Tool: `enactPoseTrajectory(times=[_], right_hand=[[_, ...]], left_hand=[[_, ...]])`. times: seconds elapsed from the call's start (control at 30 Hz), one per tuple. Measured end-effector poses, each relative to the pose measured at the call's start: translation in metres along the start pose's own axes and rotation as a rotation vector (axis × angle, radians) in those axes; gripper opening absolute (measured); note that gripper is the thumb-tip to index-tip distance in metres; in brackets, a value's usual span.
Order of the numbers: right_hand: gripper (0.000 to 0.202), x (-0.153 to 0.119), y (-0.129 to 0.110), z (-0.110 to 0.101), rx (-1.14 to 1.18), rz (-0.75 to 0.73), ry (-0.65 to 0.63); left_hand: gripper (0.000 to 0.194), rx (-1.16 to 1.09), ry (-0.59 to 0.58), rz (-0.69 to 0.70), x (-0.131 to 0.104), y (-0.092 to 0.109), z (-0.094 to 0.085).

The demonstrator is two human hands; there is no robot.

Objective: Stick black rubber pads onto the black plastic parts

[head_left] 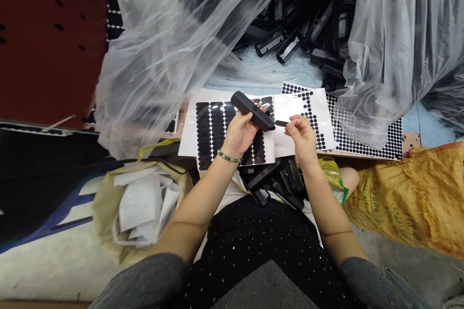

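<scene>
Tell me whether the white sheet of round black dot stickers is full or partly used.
Partly used. The white sheet of round black dot stickers keeps dots only along its top edge and one strip; the rest is bare white backing.

1. The left hand [242, 131] covers the near part of the black bar [253, 110] it grips, so that end stays unseen.
2. The small black pad [281, 123] pinched by the right hand [301, 136] is too small to read in shape.
3. Clear plastic sheeting [174, 43] veils the pile of black parts [300, 19] behind.
4. The yellow sack [416, 193] runs off the right edge.
</scene>
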State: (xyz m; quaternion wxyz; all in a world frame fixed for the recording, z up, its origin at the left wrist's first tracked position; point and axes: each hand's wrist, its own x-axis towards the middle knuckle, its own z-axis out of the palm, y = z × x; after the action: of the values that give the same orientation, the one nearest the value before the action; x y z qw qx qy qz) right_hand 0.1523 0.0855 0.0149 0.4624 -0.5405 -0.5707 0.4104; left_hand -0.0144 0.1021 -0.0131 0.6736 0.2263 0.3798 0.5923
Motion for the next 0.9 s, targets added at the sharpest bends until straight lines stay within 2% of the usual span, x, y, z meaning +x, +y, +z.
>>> enactPoseTrajectory(times=[0.1,0.23,0.43,0.9], right_hand=[[0.024,0.003,-0.009,-0.004,0.116,0.071,0.001],[0.025,0.001,-0.026,-0.002,0.192,0.075,0.031],[0.023,-0.004,-0.04,-0.003,0.202,0.033,0.087],[0.019,-0.006,-0.036,-0.005,0.048,-0.021,0.069]], left_hand=[[0.042,-0.035,-0.112,0.051,-0.018,0.01,0.007],[0.047,-0.003,-0.179,0.084,-0.034,0.014,0.016],[0.047,0.021,-0.193,0.12,-0.038,0.017,0.02],[0.047,0.045,-0.191,0.146,-0.04,0.018,0.023]])
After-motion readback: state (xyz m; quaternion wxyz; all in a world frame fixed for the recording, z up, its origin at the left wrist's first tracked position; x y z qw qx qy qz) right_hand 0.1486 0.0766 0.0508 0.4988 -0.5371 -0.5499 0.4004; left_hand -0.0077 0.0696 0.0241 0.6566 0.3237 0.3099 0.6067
